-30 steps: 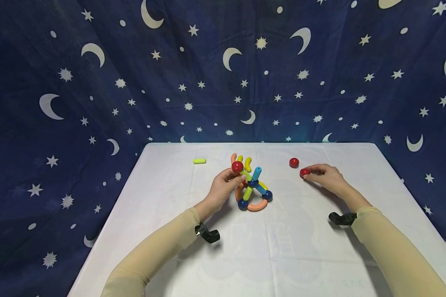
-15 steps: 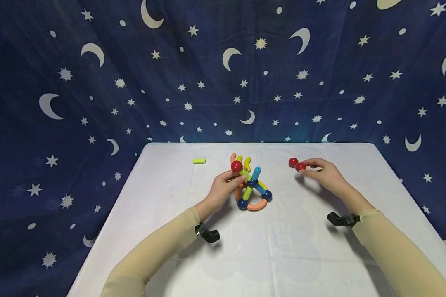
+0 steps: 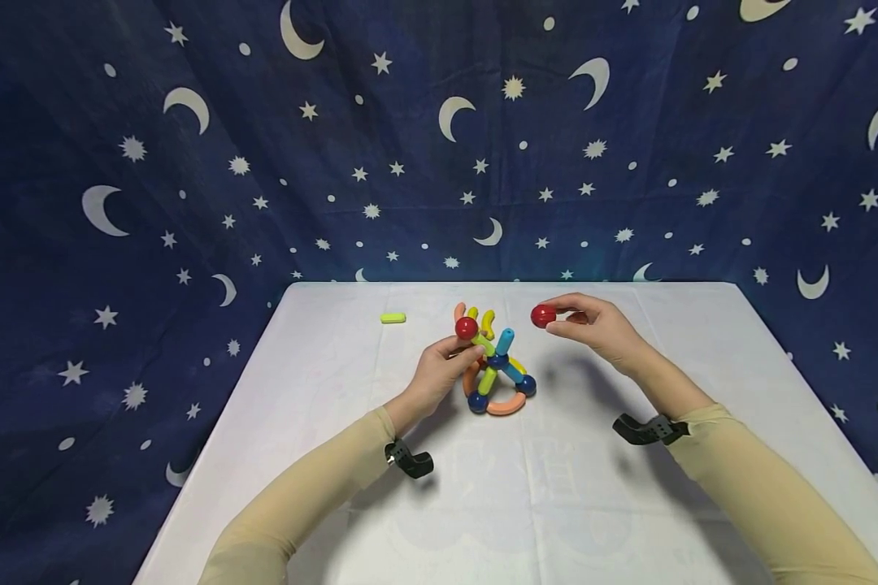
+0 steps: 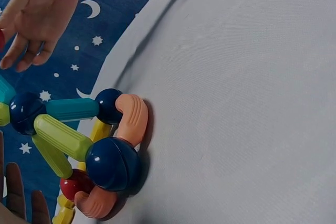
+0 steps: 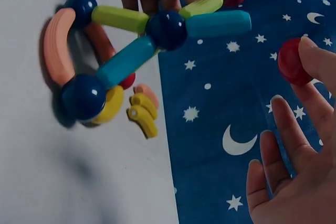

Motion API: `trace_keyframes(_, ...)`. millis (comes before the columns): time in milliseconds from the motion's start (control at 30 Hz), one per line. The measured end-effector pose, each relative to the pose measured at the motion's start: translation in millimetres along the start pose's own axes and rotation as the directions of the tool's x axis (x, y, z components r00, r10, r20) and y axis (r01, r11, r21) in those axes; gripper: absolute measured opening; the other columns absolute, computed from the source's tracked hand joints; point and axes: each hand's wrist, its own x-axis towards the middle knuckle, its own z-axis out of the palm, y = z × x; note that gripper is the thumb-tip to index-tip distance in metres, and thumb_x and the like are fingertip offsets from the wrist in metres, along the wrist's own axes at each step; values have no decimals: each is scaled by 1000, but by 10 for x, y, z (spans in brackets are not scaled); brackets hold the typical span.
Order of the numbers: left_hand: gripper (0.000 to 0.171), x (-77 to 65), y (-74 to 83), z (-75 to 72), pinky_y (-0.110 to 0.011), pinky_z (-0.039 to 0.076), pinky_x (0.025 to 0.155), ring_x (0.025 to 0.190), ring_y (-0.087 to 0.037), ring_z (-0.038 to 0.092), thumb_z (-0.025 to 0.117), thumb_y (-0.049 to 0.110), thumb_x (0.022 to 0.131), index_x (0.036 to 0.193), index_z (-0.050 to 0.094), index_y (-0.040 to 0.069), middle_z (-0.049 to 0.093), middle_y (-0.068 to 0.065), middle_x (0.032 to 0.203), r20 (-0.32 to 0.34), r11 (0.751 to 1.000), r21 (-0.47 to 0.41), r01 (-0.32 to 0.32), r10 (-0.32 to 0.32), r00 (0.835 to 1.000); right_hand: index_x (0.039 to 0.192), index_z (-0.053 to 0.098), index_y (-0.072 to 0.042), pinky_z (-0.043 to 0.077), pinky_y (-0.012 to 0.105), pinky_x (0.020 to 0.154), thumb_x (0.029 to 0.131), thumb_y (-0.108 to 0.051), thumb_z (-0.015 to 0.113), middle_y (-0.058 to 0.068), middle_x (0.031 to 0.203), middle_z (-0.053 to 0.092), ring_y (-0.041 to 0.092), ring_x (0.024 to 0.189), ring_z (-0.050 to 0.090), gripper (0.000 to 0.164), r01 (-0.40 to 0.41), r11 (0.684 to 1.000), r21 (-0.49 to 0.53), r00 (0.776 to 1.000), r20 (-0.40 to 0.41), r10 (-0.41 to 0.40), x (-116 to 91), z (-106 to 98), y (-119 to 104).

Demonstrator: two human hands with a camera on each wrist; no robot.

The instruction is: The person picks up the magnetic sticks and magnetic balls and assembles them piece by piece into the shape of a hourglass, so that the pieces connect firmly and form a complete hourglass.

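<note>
Between right-hand fingertips (image 5: 312,59) sits a red ball (image 5: 290,63).

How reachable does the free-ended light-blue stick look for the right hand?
Probably yes: apart from the red ball the right hand pinches, nothing visible stands between that hand and the free-ended light-blue stick.

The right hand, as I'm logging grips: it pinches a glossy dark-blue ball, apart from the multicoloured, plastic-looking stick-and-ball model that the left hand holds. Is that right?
Not quite: the glossy ball is red, as the right wrist view shows. The right hand pinches it, apart from the model that the left hand holds.
</note>
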Motion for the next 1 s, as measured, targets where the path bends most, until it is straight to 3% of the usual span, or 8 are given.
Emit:
trace_keyframes(300,35,-6,-5,4,-57,44,105,111,-18,59,72,24,98,125,70,2,68,-6,118,-7,1000,8,7,-7,1000,133,65,-5,52,38,93,94,-20,75,6,125,66,25,112,62,42,-2,989,151,993,117,-16,98,116,-21)
trace_keyframes(633,35,6,1,12,-52,46,105,111,-19,59,72,25,97,124,71,3,69,-7,116,-2,1000,21,-1,1,1000,135,64,-6,49,45,95,94,-22,76,8,133,62,31,115,56,45,-15,989,146,985,174,-11,157,220,-46)
trace_keyframes(1000,34,15,2,42,-57,44,104,105,-17,61,73,22,97,122,71,0,69,-6,111,-12,1000,6,-11,11,1000,135,64,-8,45,49,99,94,-24,75,8,137,61,35,122,54,46,-27,988,150,976,216,-6,186,255,-10)
